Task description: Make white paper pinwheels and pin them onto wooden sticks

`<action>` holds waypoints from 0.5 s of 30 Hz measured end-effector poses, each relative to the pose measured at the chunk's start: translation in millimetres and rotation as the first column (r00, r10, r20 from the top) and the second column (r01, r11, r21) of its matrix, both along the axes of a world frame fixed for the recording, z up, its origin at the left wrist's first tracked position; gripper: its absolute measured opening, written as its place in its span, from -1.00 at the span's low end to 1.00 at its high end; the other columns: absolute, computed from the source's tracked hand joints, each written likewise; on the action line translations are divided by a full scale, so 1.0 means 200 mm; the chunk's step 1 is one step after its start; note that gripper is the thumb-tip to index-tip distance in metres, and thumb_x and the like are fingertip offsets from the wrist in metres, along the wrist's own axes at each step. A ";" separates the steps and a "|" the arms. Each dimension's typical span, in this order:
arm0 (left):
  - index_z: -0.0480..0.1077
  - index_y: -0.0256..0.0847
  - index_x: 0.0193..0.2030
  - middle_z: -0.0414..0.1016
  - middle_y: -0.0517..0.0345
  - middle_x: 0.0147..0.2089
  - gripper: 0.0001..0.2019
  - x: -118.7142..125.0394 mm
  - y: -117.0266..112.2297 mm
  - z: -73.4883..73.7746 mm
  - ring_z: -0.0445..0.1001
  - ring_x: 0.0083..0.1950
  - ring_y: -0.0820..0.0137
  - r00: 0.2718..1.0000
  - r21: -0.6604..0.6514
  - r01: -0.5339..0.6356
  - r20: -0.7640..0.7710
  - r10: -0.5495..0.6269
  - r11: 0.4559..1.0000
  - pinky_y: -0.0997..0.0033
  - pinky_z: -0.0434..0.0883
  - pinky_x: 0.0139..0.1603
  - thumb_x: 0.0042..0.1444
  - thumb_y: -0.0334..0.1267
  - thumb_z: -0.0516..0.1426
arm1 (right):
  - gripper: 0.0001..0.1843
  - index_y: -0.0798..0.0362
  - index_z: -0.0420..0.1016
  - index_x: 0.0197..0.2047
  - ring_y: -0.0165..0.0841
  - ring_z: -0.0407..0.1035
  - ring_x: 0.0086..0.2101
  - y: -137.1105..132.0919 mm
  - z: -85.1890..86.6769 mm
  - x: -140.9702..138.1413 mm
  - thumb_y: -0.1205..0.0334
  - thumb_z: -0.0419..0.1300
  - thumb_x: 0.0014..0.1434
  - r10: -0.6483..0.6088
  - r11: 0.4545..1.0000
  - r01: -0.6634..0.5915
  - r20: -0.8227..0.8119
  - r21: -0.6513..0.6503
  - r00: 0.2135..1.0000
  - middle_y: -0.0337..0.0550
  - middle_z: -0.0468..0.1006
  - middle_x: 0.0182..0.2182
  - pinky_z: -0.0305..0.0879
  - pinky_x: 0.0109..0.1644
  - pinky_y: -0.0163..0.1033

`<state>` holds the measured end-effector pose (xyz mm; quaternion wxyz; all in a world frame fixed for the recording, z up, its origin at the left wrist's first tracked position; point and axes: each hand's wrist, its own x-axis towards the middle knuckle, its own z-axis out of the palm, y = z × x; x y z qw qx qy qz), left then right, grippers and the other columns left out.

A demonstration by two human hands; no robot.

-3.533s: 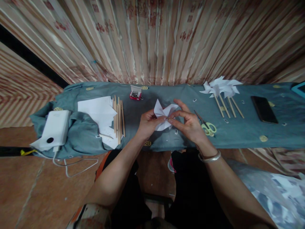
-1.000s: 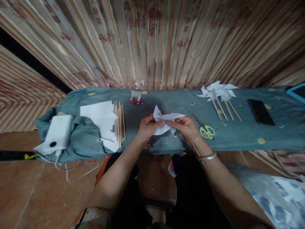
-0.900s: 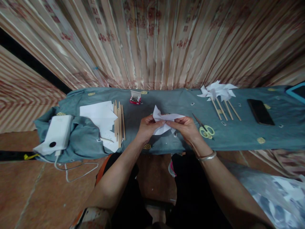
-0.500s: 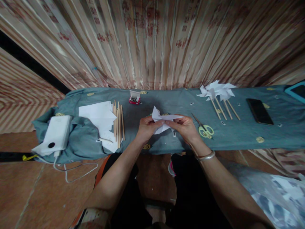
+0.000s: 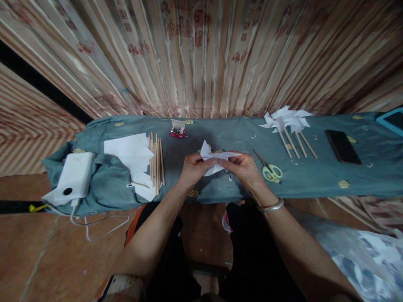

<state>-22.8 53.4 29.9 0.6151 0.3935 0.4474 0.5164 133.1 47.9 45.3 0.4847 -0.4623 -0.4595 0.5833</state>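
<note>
Between both hands is a white paper pinwheel (image 5: pixel 211 156), its blades partly folded, held above the cloth-covered table. My left hand (image 5: pixel 194 168) pinches its left side, thumb on top. My right hand (image 5: pixel 242 167) grips the right side, with the thumb pressed near the middle; a wrist bracelet shows on that arm. The fingers hide part of the paper's centre. Green-handled scissors (image 5: pixel 270 170) lie just right of my right hand. Left of my left hand are several wooden sticks (image 5: pixel 156 163). Beyond the hands stands a small open red box (image 5: pixel 178 129) of metal pins.
White paper sheets (image 5: pixel 127 151) lie beside the sticks, and a white power bank (image 5: pixel 75 176) with a cable sits at the left end. Several finished pinwheels on sticks (image 5: pixel 288 119) and a black phone (image 5: pixel 343 147) lie on the right. A pleated curtain (image 5: pixel 201 63) hangs behind the table.
Almost nothing differs. Both hands keep hold of the paper pinwheel in the same spot, with only a very slight shift of the fingers and paper.
</note>
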 end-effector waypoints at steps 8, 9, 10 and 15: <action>0.57 -0.26 -0.51 0.51 0.23 -0.54 -0.70 0.00 0.00 0.01 0.34 -0.52 0.53 1.000 -0.012 -0.007 -0.009 0.007 1.000 0.52 0.27 -0.46 -0.40 -0.14 0.43 | -0.64 -0.05 0.66 -0.40 -0.40 0.49 -0.45 0.00 0.00 -0.01 -0.01 0.53 -0.29 -0.007 1.000 0.007 -0.016 -0.008 1.000 -0.32 0.65 -0.48 0.47 -0.20 -0.23; 0.57 -0.27 -0.51 0.51 0.23 -0.54 -0.69 -0.01 0.00 0.01 0.34 -0.52 0.53 1.000 -0.010 -0.005 -0.016 0.005 1.000 0.51 0.27 -0.46 -0.39 -0.13 0.44 | -0.65 -0.05 0.66 -0.40 -0.39 0.50 -0.44 0.00 0.00 -0.01 -0.01 0.53 -0.28 0.000 1.000 0.000 -0.014 -0.008 1.000 -0.31 0.65 -0.47 0.47 -0.20 -0.22; 0.56 -0.27 -0.51 0.50 0.23 -0.54 -0.69 -0.01 0.00 0.01 0.34 -0.52 0.52 1.000 -0.008 -0.003 -0.023 0.003 1.000 0.51 0.27 -0.46 -0.38 -0.12 0.44 | -0.65 -0.05 0.65 -0.40 -0.38 0.50 -0.43 0.00 -0.01 -0.01 -0.01 0.52 -0.27 0.004 1.000 -0.004 -0.012 -0.007 1.000 -0.31 0.65 -0.47 0.47 -0.20 -0.22; 0.56 -0.27 -0.50 0.49 0.21 -0.54 -0.69 -0.01 0.00 0.00 0.33 -0.52 0.51 0.999 0.002 0.005 -0.054 -0.005 1.000 0.49 0.26 -0.46 -0.36 -0.10 0.43 | -0.64 -0.04 0.65 -0.38 -0.35 0.51 -0.41 0.00 -0.02 -0.01 -0.03 0.50 -0.25 0.001 1.000 -0.001 0.020 0.000 1.000 -0.29 0.66 -0.46 0.47 -0.21 -0.20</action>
